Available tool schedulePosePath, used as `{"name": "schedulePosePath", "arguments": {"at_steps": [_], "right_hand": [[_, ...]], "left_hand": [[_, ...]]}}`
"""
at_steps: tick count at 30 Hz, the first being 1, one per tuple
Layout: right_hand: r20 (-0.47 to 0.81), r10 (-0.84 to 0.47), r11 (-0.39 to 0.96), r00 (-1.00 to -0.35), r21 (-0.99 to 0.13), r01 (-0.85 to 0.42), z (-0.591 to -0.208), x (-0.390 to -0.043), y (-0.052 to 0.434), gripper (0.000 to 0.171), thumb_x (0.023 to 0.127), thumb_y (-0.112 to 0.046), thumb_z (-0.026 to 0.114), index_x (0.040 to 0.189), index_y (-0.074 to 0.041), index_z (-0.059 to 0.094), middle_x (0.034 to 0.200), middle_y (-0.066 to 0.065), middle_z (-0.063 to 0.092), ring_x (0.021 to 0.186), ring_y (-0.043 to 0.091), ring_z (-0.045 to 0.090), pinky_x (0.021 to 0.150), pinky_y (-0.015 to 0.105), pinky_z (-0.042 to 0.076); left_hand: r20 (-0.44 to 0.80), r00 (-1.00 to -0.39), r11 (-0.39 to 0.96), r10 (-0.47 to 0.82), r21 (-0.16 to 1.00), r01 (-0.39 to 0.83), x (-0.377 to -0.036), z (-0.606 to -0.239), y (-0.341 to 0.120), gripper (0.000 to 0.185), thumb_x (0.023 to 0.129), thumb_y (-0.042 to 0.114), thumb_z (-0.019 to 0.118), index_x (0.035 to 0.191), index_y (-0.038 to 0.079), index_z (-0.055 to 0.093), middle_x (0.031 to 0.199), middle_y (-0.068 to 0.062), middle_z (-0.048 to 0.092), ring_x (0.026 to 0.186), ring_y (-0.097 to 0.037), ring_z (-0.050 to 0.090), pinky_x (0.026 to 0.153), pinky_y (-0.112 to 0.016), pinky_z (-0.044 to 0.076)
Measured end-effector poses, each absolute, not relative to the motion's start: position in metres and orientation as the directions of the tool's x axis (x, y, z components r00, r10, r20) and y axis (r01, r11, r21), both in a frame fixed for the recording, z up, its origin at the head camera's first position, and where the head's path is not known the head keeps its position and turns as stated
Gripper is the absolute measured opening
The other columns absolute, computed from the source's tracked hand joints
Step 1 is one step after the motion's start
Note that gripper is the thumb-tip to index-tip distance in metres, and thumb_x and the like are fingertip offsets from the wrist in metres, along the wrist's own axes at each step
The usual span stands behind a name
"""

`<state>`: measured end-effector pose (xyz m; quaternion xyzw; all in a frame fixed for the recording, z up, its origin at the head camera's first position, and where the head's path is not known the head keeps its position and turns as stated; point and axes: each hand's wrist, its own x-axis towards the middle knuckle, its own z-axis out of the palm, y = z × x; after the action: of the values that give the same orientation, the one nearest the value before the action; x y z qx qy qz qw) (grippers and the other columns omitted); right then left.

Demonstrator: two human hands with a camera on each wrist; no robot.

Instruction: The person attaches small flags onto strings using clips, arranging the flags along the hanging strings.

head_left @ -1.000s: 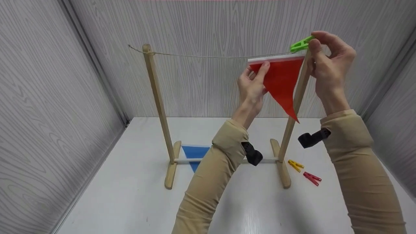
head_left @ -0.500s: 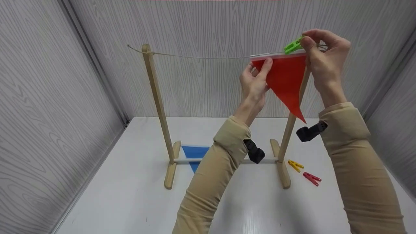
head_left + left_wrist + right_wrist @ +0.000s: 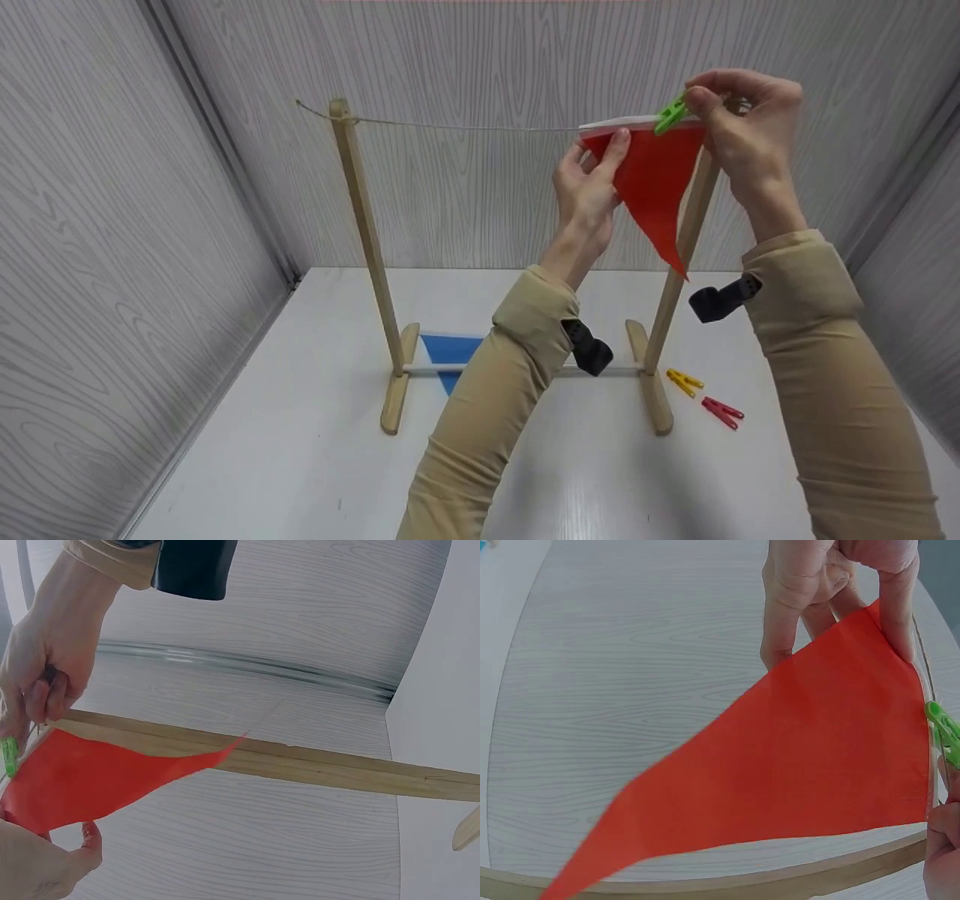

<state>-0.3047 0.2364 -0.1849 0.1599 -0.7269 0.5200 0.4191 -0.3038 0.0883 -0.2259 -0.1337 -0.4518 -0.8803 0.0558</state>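
Note:
A red triangular flag (image 3: 652, 180) hangs at the string (image 3: 465, 127) of a wooden two-post frame, close to the right post (image 3: 675, 277). My left hand (image 3: 598, 150) pinches the flag's upper left corner. My right hand (image 3: 697, 94) pinches a green clothespin (image 3: 670, 115) whose tip sits over the flag's white top edge at the string. In the right wrist view the left hand (image 3: 832, 585) pinches the red flag (image 3: 802, 772) at its corner, with the green clothespin (image 3: 945, 731) at the right edge. The left wrist view shows the red flag (image 3: 90, 776) and the green clothespin (image 3: 9, 754).
A blue flag (image 3: 450, 351) lies on the white table under the frame's crossbar. A yellow clothespin (image 3: 682, 381) and a red clothespin (image 3: 721, 412) lie right of the frame's right foot. The left post (image 3: 364, 225) stands apart. Grey walls close in on three sides.
The right hand moved the green clothespin left and tipped it down onto the flag's top edge. The flag rose to the string, with the left hand still on its corner.

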Motion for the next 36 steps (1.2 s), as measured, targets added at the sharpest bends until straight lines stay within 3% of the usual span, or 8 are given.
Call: {"name": "schedulePosePath", "arguments": {"at_steps": [6,10,16,21,25,30,36], "right_hand": [[0.766,0.171,0.416,-0.619,-0.626,-0.660,-0.183,-0.303,0.239,0.010,0.090,-0.017,0.075,0.094,-0.009,0.078,0.083,-0.014,0.066,0.073,0.006,0.053,0.061,0.013,0.045],[0.723,0.172,0.423,-0.669,-0.667,-0.613,-0.180,-0.303,0.239,0.012,0.090,-0.020,0.076,0.095,-0.009,0.079,0.083,-0.015,0.067,0.079,0.006,0.055,0.069,0.015,0.046],[0.697,0.165,0.448,-0.698,-0.683,-0.577,-0.178,-0.301,0.240,0.016,0.091,-0.019,0.075,0.101,-0.007,0.079,0.084,-0.016,0.067,0.078,0.005,0.057,0.069,0.011,0.050],[0.702,0.119,0.450,-0.702,-0.668,-0.592,-0.181,-0.298,0.241,0.025,0.092,-0.023,0.075,0.109,-0.004,0.077,0.082,-0.013,0.066,0.057,0.003,0.050,0.054,0.009,0.046],[0.715,0.083,0.433,-0.695,-0.654,-0.621,-0.184,-0.296,0.242,0.031,0.091,-0.022,0.075,0.115,-0.002,0.075,0.081,-0.011,0.064,0.051,0.003,0.046,0.051,0.011,0.044],[0.712,0.088,0.412,-0.696,-0.662,-0.626,-0.187,-0.297,0.243,0.034,0.090,-0.023,0.077,0.118,-0.004,0.074,0.087,-0.012,0.067,0.054,0.002,0.054,0.053,0.011,0.048],[0.739,0.121,0.346,-0.663,-0.657,-0.670,-0.192,-0.299,0.241,0.032,0.088,-0.019,0.080,0.117,-0.007,0.075,0.100,-0.008,0.073,0.071,0.004,0.069,0.063,0.013,0.056]], "left_hand": [[0.281,-0.960,-0.588,0.019,0.779,0.217,-0.303,-0.225,0.088,0.029,0.098,0.012,0.065,0.126,0.005,0.058,0.115,-0.011,0.070,0.094,-0.015,0.068,0.085,-0.034,0.062],[0.288,-0.957,-0.589,0.029,0.779,0.217,-0.304,-0.226,0.087,0.029,0.098,0.011,0.065,0.126,0.005,0.058,0.115,-0.011,0.070,0.095,-0.014,0.068,0.086,-0.033,0.062],[0.306,-0.951,-0.595,0.055,0.775,0.215,-0.302,-0.225,0.087,0.028,0.098,0.010,0.064,0.125,0.005,0.058,0.115,-0.012,0.070,0.096,-0.015,0.068,0.086,-0.033,0.061],[0.300,-0.952,-0.596,0.053,0.775,0.211,-0.303,-0.226,0.087,0.027,0.098,0.010,0.064,0.125,0.005,0.059,0.114,-0.011,0.069,0.096,-0.015,0.068,0.085,-0.034,0.062],[0.290,-0.956,-0.590,0.052,0.781,0.205,-0.303,-0.227,0.087,0.027,0.098,0.011,0.064,0.124,0.007,0.059,0.114,-0.011,0.069,0.097,-0.015,0.067,0.085,-0.035,0.062],[0.270,-0.962,-0.582,0.047,0.789,0.194,-0.304,-0.229,0.086,0.028,0.098,0.013,0.065,0.125,0.008,0.059,0.115,-0.010,0.070,0.097,-0.015,0.067,0.084,-0.037,0.062],[0.257,-0.965,-0.566,0.045,0.803,0.188,-0.306,-0.232,0.084,0.030,0.097,0.013,0.067,0.125,0.005,0.059,0.120,-0.015,0.070,0.100,-0.017,0.066,0.096,-0.054,0.056]]}}
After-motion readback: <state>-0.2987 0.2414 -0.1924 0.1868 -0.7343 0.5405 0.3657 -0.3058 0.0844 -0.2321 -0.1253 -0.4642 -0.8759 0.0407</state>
